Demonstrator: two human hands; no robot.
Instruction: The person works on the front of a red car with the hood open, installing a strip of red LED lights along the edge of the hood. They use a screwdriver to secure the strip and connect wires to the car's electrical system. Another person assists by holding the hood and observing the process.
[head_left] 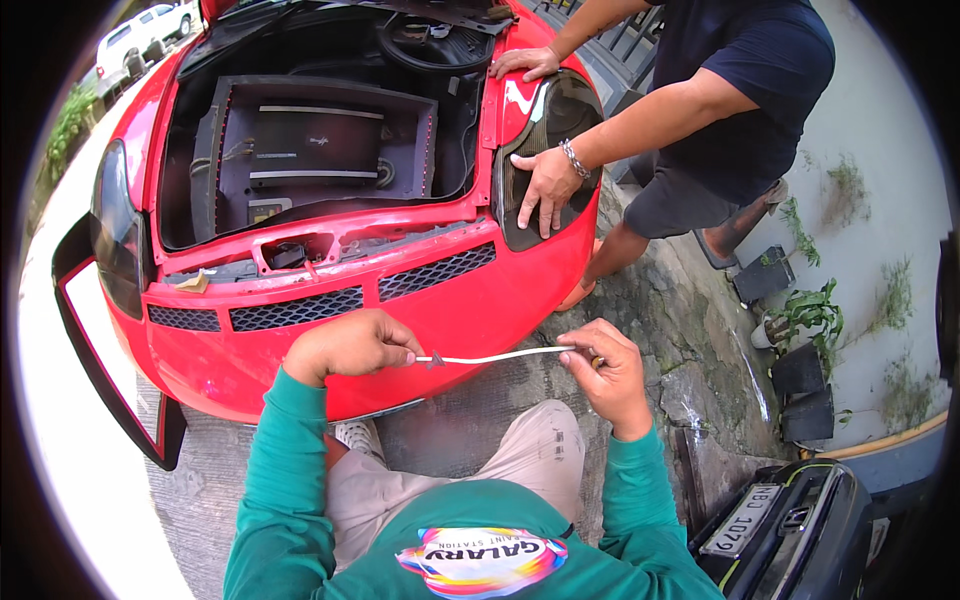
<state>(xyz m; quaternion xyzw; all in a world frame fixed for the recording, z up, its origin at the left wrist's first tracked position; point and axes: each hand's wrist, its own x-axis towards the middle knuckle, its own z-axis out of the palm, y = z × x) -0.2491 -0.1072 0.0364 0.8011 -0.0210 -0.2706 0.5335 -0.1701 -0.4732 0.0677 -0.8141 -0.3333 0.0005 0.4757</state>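
Note:
Both my hands are held up in front of the red car's front end, pinching a thin white cord (490,358) stretched between them. My left hand (350,345) grips its left end between thumb and forefinger. Just beyond those fingertips, a small grey piece (436,360) sits on the cord; its kind is too small to tell. My right hand (607,368) pinches the other end, with a ring on one finger. The cord bows slightly and hangs clear of the car. Close ahead lies the red bumper (400,345), with dark mesh grilles (297,309) along it.
The front compartment is uncovered, with a black amplifier-like box (315,145) inside. At right, another person (740,110) rests both hands on the car, one on the dark headlight (520,190). A black frame (172,435) stands at left. Potted plants (800,370) and a dark bumper (800,530) are at right.

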